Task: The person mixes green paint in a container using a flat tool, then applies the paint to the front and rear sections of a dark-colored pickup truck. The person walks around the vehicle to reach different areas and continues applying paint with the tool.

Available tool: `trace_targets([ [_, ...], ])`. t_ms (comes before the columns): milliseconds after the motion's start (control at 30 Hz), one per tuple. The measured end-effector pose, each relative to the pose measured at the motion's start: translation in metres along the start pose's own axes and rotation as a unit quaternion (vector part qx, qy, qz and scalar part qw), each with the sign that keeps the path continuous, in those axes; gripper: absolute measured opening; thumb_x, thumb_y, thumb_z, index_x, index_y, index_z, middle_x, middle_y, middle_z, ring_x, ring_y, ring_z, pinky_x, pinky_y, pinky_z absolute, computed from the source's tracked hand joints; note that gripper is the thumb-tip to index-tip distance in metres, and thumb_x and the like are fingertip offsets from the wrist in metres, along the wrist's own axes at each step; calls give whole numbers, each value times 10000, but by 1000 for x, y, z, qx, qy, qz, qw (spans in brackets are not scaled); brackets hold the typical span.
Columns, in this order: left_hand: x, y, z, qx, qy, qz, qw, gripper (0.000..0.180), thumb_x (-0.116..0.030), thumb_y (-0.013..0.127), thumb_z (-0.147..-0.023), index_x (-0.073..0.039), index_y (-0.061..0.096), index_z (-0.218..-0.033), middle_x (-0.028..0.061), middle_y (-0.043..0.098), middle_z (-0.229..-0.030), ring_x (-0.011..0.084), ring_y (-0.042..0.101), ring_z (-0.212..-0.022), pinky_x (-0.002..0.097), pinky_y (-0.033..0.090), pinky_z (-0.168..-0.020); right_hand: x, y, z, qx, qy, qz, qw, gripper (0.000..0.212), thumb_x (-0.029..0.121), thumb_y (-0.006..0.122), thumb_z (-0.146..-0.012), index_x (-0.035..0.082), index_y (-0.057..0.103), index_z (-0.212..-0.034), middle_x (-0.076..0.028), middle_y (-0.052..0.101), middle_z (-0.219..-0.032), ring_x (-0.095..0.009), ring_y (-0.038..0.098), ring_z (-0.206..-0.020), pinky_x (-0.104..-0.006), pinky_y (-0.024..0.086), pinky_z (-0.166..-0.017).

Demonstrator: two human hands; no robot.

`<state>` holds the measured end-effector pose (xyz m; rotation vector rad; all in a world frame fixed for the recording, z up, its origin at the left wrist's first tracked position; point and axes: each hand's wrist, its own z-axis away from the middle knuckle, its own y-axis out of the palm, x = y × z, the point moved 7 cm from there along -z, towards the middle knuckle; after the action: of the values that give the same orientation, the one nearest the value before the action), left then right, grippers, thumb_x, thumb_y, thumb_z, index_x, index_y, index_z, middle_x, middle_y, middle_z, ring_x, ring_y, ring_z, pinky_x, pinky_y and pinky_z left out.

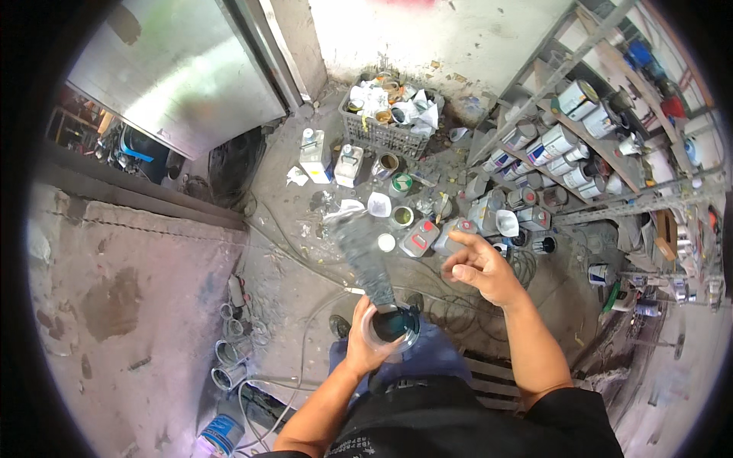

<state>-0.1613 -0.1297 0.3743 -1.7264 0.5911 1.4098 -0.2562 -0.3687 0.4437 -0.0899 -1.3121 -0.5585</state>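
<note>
My left hand [362, 340] is closed round a clear plastic cup [412, 333] with dark, blue-black liquid in it. A dark grey flat strip [362, 256], smeared by motion, slants up and left from the cup's rim; its kind and what supports it cannot be made out. My right hand [482, 269] is raised to the right of the cup with fingers apart and partly bent, and nothing shows in it. Below that hand, on the floor, stand grey rectangular cans with red caps [419, 237] and an open tin of greenish contents [402, 217].
A grey plastic crate [382, 136] full of used cups and paper stands by the wall. White jugs [314, 156] are left of it. Shelves [565, 126] with paint cans rise at the right. Hoses [294, 259] cross the floor. A blue tin [221, 435] sits lower left.
</note>
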Motion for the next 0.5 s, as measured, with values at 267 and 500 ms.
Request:
trace_targets([
  [267,84,12,10,-145,-74,22,986,948,-70,869,-668,30,325,-1437,191,338,-1538,265,419,-1350,387,359,-1107,-235,-101,-26,-111,280,192,934,357,144,575,-987,7,548,-1315,-64,644,-897,-116,591,-717,-293,510,-667],
  [500,235,-18,18,-281,-117,12,952,911,-128,819,-632,3,369,-1413,232,323,-1540,343,355,-1402,444,237,-1170,-453,-99,-100,-80,267,287,917,403,145,590,-940,31,545,-1324,-106,669,-981,-219,643,-901,-336,505,-834],
])
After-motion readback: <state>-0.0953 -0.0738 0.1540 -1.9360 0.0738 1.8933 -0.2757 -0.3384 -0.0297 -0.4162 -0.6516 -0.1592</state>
